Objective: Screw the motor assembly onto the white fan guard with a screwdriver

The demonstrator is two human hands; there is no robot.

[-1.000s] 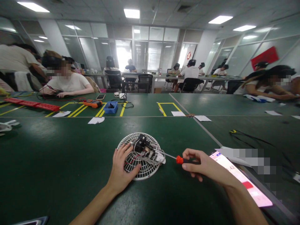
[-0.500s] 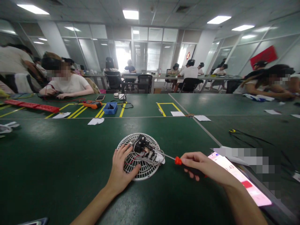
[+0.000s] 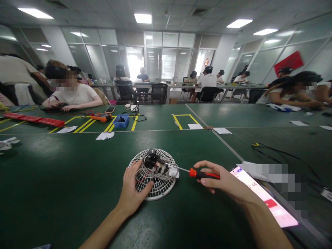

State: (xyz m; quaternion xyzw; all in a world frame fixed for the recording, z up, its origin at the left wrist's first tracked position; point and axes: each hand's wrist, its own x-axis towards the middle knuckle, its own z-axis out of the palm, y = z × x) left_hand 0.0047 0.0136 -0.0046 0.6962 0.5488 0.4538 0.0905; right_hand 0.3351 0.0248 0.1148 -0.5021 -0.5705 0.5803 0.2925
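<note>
A white round fan grille [image 3: 158, 192] lies on the green table, with a black fan motor [image 3: 150, 159], wires and a white plastic part [image 3: 173, 172] on top of it. My left hand [image 3: 133, 186] rests on the grille's left side, fingers spread, fingertips against the motor and thumb over the bars. To the right, my right hand [image 3: 216, 176] holds a screwdriver [image 3: 204, 174] by its red and black handle, thumb beneath and index finger partly lifted. Its shaft points left into the motor assembly; the tip's exact contact is hidden among the parts.
A lit phone [image 3: 269, 200] lies beside my right forearm. Farther off are a blue bin [image 3: 121, 121], an orange multimeter [image 3: 101, 117], red trays [image 3: 33, 119], paper slips [image 3: 105, 136] and a black cord [image 3: 275, 150]. Across the table a person [image 3: 74, 91] sits working.
My right hand has loosened and turned on the screwdriver, showing more of the handle. The screwdriver and fan parts appear slightly farther left. My left hand stays on the grille.
</note>
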